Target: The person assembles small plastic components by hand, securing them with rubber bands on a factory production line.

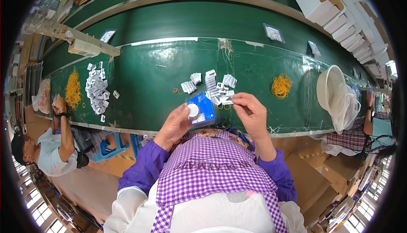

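Observation:
Between the thumb and fingers of my left hand (177,123) is a blue package (205,109) in clear plastic, with a white round piece showing at its left side. My right hand (252,113) is closed in a pinch on a small white folded paper (227,101), just right of the package. Stacks of similar small white folded papers (211,80) lie on the green table right beyond both hands. A few loose yellow rubber bands (178,91) rest left of these stacks, and others lie partly hidden under the papers.
Yellow rubber band piles lie at right (281,86) and left (73,90), the left one beside a heap of folded papers (97,90). A white basket (331,88) stands at the table's right end. Flat packages (273,33) lie on the far belt. A co-worker (55,144) sits at left.

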{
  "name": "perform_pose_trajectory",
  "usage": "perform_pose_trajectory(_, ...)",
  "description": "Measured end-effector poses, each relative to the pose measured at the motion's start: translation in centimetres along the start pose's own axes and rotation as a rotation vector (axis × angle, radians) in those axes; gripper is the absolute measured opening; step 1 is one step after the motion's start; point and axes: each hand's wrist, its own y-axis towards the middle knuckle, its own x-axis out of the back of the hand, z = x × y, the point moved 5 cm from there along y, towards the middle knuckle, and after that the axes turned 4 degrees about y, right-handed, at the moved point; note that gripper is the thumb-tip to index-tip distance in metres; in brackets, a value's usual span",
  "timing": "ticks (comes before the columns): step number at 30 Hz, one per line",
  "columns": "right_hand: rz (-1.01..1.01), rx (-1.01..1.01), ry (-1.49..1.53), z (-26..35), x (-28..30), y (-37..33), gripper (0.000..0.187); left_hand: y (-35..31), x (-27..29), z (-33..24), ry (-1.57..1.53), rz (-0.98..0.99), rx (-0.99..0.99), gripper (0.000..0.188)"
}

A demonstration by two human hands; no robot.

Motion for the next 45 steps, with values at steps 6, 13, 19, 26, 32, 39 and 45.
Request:
perform_pose_trajectory(6,0.050,0.105,-0.109,3.3,-0.2,-0.1,0.018,0.0,0.2,0.0,0.026,0.107,-0.035,0.049)
perform_pose_trajectory(13,0.359,0.199,-0.253,5.0,-0.4,1.0,0.022,-0.5,-1.9,-0.6,0.035,0.200,0.013,0.054)
perform_pose_trajectory(19,0.492,0.402,-0.436,6.7,-0.8,1.7,0.024,-0.5,-1.5,-0.5,0.079,0.206,0.024,0.056)
perform_pose_trajectory(26,0.584,0.393,-0.435,6.2,-1.8,1.4,0.022,-0.5,-2.2,-0.3,0.116,0.216,0.075,0.060)
perform_pose_trajectory(32,0.456,0.145,-0.358,5.3,-2.0,0.5,0.019,0.1,-1.8,0.4,0.063,0.213,0.070,0.059)
perform_pose_trajectory(39,0.273,0.102,-0.313,3.1,-2.1,-0.5,0.018,-0.4,-4.1,-0.5,0.155,0.216,0.079,0.055)
perform_pose_trajectory(45,0.152,0.104,-0.328,3.4,-1.9,-0.7,0.028,-0.1,-4.2,-0.4,0.161,0.196,0.044,0.052)
